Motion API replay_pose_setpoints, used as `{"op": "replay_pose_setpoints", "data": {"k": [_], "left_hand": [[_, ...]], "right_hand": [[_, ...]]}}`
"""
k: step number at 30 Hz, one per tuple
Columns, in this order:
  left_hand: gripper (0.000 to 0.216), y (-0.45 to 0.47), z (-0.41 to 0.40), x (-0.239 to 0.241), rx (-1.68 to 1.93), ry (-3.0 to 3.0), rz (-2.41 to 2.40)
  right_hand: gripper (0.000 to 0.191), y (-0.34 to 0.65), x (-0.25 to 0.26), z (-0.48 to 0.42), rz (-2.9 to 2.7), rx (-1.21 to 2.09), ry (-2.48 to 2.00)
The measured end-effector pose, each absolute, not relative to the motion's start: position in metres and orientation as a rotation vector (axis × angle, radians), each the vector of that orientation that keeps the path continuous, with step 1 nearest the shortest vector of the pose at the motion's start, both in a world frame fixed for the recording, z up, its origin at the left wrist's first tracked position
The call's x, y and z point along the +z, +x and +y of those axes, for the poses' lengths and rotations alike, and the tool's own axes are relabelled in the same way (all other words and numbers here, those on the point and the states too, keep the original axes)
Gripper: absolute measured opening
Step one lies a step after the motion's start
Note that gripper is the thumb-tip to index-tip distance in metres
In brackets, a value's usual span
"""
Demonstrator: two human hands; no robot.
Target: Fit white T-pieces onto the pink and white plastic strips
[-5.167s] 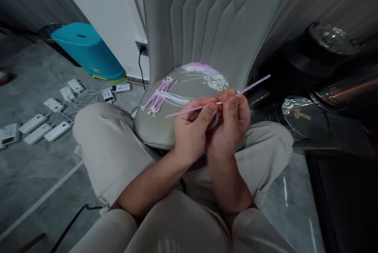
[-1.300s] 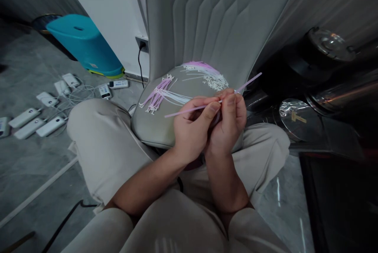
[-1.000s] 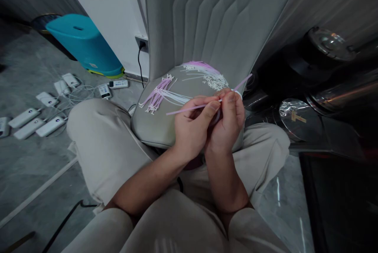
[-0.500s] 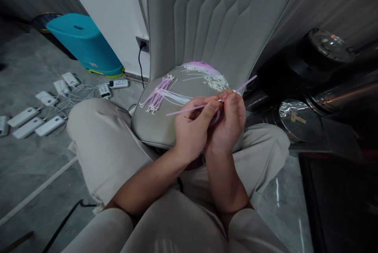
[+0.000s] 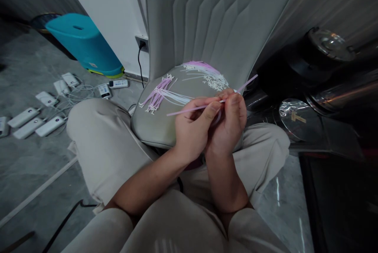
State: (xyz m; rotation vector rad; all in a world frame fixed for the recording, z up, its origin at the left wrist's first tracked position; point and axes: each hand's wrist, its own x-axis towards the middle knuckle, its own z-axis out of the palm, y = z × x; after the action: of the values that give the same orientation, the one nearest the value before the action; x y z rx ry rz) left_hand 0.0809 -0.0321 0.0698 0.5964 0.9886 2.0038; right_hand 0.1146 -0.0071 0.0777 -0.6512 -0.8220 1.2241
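Observation:
My left hand [image 5: 193, 129] pinches a thin lilac plastic stick [image 5: 180, 112] that juts out to the left. Right beside it, my right hand [image 5: 228, 125] is closed around another lilac stick [image 5: 249, 82], which points up and to the right. Both sets of fingertips meet around a small white part, mostly covered by the fingers. Under the hands a pale curved strip shows faintly. On the chair seat left of my hands lies a lilac lattice [image 5: 159, 94] with white end connectors, and long white sticks [image 5: 178, 97] run from it toward my left hand.
Behind my hands, the grey chair seat [image 5: 153, 127] holds a heap of small white connectors [image 5: 217, 82] and loose lilac sticks [image 5: 203, 66]. A blue bin [image 5: 79, 40], white power banks [image 5: 50, 126] with cables, and a wall socket [image 5: 142, 44] are leftward. Shiny metal vessels [image 5: 301, 121] stand right.
My hands stay almost in place, still pinching the sticks. Fingertips and sticks have shifted very slightly to the right.

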Motion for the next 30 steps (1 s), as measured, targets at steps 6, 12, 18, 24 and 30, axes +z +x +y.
{"op": "replay_pose_setpoints", "data": {"k": [6,12,18,24,30], "left_hand": [[0.029,0.0805,-0.032,0.0684,2.014,0.607,0.956],[0.031,0.0802,-0.0314,0.0661,2.004,0.617,0.963],[0.031,0.0799,-0.0316,0.0674,2.005,0.621,0.963],[0.03,0.0802,-0.0316,0.068,2.011,0.615,0.965],[0.027,0.0811,-0.0316,0.069,2.041,0.618,0.953]], "right_hand": [[0.025,0.1141,0.0774,-0.0074,-0.811,1.229,-0.612],[0.025,0.1138,0.0782,-0.0077,-0.819,1.211,-0.647],[0.023,0.1144,0.0773,-0.007,-0.854,1.198,-0.665],[0.021,0.1152,0.0759,-0.0066,-0.833,1.218,-0.601],[0.024,0.1152,0.0737,-0.005,-0.905,1.174,-0.634]]}}
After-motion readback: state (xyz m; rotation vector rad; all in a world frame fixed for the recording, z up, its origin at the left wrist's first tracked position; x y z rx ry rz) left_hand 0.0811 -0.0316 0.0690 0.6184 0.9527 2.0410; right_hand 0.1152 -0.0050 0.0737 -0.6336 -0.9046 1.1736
